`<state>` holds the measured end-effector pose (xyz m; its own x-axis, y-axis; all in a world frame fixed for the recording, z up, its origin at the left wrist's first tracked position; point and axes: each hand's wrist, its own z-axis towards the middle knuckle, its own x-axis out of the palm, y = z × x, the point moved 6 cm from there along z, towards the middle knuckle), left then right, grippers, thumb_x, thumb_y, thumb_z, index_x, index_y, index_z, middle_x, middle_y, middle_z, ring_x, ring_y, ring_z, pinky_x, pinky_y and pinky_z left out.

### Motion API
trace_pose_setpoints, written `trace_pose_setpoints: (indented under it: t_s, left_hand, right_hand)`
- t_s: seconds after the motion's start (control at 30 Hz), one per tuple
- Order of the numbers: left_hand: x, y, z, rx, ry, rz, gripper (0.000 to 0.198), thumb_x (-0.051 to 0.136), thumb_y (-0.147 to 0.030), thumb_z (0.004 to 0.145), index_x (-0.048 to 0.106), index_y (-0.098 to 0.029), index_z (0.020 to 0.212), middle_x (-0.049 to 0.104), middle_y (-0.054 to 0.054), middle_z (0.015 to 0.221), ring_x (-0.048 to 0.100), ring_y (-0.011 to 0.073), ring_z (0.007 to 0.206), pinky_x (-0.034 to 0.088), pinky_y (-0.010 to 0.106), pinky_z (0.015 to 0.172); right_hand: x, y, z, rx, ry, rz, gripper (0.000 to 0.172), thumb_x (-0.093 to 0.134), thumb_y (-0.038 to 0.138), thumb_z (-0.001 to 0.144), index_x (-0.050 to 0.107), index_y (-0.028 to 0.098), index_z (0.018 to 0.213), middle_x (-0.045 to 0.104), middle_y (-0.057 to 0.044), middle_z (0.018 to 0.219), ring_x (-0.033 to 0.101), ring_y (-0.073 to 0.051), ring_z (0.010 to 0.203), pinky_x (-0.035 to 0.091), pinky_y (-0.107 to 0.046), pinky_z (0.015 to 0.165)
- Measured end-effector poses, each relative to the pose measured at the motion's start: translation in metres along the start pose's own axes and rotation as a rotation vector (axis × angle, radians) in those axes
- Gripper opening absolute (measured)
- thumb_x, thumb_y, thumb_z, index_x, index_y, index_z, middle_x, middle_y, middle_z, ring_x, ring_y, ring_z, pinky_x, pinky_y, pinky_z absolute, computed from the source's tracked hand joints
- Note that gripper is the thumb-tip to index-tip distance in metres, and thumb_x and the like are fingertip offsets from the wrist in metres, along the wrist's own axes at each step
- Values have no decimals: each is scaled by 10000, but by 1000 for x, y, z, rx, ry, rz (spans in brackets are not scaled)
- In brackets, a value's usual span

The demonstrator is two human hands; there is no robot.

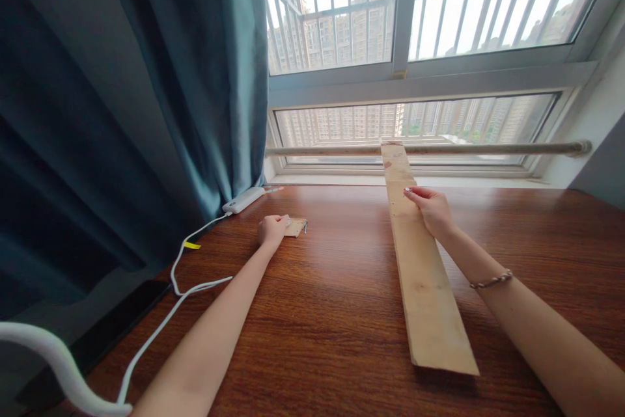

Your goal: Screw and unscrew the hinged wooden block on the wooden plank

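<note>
A long pale wooden board (422, 267) slants up from the tabletop, its far end resting on the rail by the window. Over its upper right edge is my right hand (432, 209), fingers pinched on a small shiny metal piece (408, 190) too small to name. My left hand (273, 230) is closed at the left end of a small wooden piece (295, 228) lying on the table; what its fingertips hold is too small to make out. A few small metal screws (305, 228) lie at the right edge of that small piece.
A brown wooden table (332, 313) reaches to the window sill. A white power strip (244, 200) with white cables (161, 322) lies on the left, beside a dark blue curtain (195, 79). A horizontal rail (488, 149) crosses before the window.
</note>
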<state>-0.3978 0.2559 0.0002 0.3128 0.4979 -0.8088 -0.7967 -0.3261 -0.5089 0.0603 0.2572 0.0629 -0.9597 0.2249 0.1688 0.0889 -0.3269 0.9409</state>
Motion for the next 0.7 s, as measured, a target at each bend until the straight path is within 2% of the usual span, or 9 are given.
trace_pose_setpoints:
  t_s: [0.2,0.5,0.6,0.7]
  left_hand:
    - [0,2,-3,-83,80,95,196,554,-344,678,689,-223,755,696,108,875,622,289,812,433,329,620]
    - [1,-1,-9,-33,96,109,243,563,-383,715,697,-238,857,685,107,926,614,283,862,442,340,673]
    - [-5,-5,-10,29,22,147,250,554,-370,739,690,-217,884,655,118,961,602,277,878,446,349,714]
    - [-23,-32,-21,195,-165,120,265,548,-323,758,672,-183,946,612,124,1003,569,264,938,432,351,800]
  right_hand:
    - [-1,-1,1,3,-13,7,333,782,361,526,711,133,759,632,-6,640,398,-68,504,312,-243,512]
    - [-2,-1,1,17,-17,14,321,785,357,529,706,133,745,610,11,619,386,-67,513,309,-240,520]
    - [-4,-1,2,45,-16,22,329,792,358,515,704,135,740,601,16,603,398,-69,514,326,-239,524]
    - [3,4,-2,107,19,31,332,802,343,500,705,130,735,605,8,594,442,-76,526,366,-239,543]
